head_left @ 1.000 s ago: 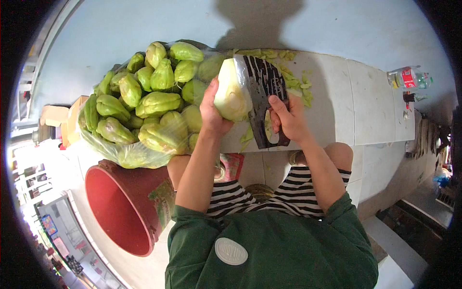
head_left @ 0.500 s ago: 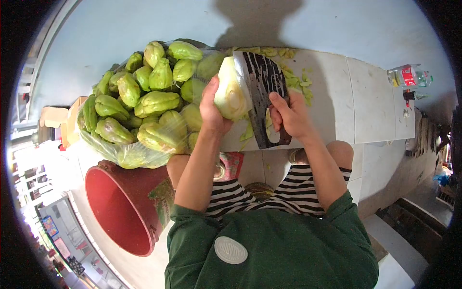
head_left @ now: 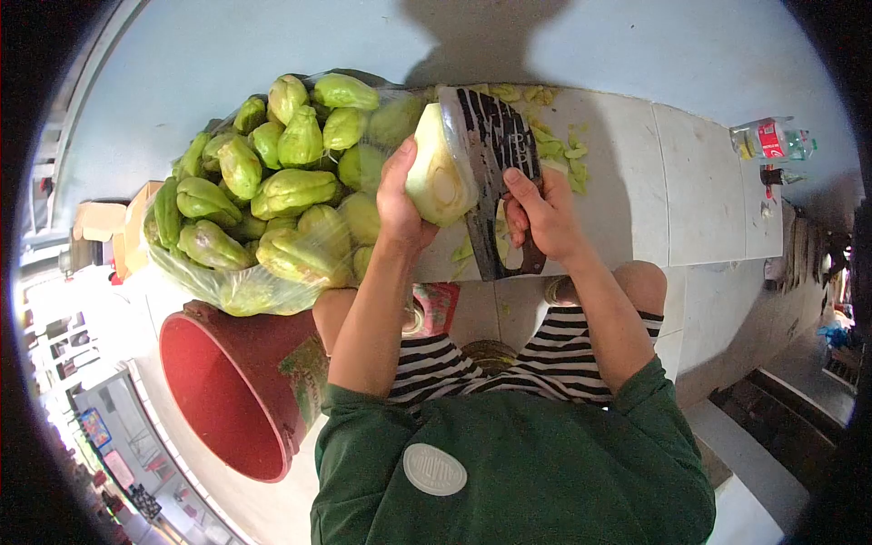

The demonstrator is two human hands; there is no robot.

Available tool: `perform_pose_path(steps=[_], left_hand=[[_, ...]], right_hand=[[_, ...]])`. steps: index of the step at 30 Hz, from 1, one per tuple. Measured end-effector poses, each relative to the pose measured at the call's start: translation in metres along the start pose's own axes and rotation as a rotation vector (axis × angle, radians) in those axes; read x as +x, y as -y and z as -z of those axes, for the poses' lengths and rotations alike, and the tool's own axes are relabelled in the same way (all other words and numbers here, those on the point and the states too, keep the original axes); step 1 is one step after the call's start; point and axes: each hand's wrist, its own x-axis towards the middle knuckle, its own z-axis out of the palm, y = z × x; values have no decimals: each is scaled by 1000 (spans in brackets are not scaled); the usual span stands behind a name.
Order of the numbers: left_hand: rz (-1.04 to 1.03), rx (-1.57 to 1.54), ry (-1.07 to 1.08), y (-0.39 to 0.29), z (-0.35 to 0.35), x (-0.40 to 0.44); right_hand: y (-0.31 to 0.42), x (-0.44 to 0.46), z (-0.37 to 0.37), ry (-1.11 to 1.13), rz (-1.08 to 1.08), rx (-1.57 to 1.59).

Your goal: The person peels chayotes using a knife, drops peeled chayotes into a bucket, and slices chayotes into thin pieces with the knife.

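My left hand [head_left: 401, 202] is closed around a pale, mostly peeled chayote [head_left: 440, 173], held up in front of my chest. Against its right side lies the broad black cleaver [head_left: 495, 136], its bright edge facing the chayote. My right hand [head_left: 543, 213] grips this cleaver near its lower end, thumb on top; wet streaks and bits mark the blade. Just left of my hands, several unpeeled green chayotes [head_left: 297, 193] fill a clear plastic bag [head_left: 234, 295]. Green peelings [head_left: 572, 156] are scattered on the tiled ledge [head_left: 636, 218] behind the blade.
A red bucket [head_left: 227, 391] lies tipped on its side by my left leg, mouth toward the left. A plastic bottle with a red label [head_left: 772, 141] is at the ledge's far right, by the wall [head_left: 654, 54]. Cardboard [head_left: 136, 227] stands beyond the bag.
Both hands, the chayote and the cleaver stay in nearly the same place. The cleaver has shifted very slightly to the left and up along the chayote.
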Motion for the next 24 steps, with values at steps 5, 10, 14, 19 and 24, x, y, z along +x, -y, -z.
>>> perform_pose_path(steps=[5, 10, 14, 19, 24], left_hand=[[-40, -76, -23, 8, 5, 3], [37, -7, -64, 0, -1, 1], [-37, -121, -62, 11, 1, 3], [70, 6, -54, 4, 3, 4], [-30, -82, -111, 10, -6, 1]], right_hand=[[-3, -2, -6, -30, 17, -2], [-2, -2, -6, -47, -41, 41], [-7, -2, -13, -86, 20, 0], [-3, -3, -7, -48, -54, 27], [-11, -1, -12, -81, 5, 62]])
